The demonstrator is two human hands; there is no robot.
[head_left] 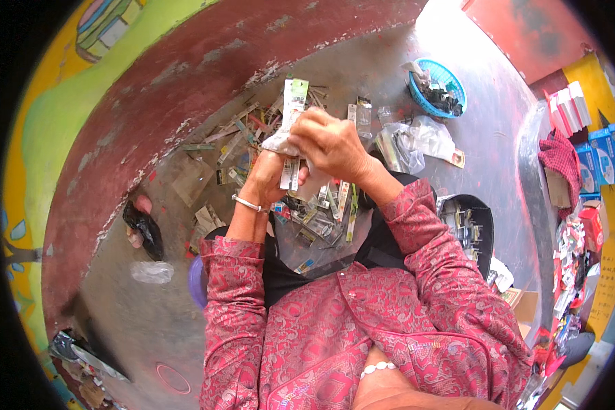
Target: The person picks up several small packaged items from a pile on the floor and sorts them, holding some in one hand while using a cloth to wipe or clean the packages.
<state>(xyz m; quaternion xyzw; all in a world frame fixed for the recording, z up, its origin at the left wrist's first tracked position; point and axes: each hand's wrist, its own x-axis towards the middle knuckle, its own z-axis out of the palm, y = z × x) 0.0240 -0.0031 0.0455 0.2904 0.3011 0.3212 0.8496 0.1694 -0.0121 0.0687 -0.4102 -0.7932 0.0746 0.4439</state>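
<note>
My left hand (268, 179), with a bangle at its wrist, is closed around the lower part of a long, narrow white-and-green package (294, 96). The package stands out lengthwise, away from me. Pinched in the fingers of my right hand (333, 141) is a white cloth (278, 143), pressed against the middle of the package. Part of the cloth lies over my left fingers. Beneath both hands, a scattered pile of similar slim packages (316, 222) covers the floor between my legs and beyond.
A blue plastic basket (419, 102) with dark and pale items stands at the far right, near a clear plastic bag (427, 137). A black bag (142, 231) lies on the left floor by the maroon wall (116, 123). Close to my right is a black container (485, 225); stacked goods line the right side.
</note>
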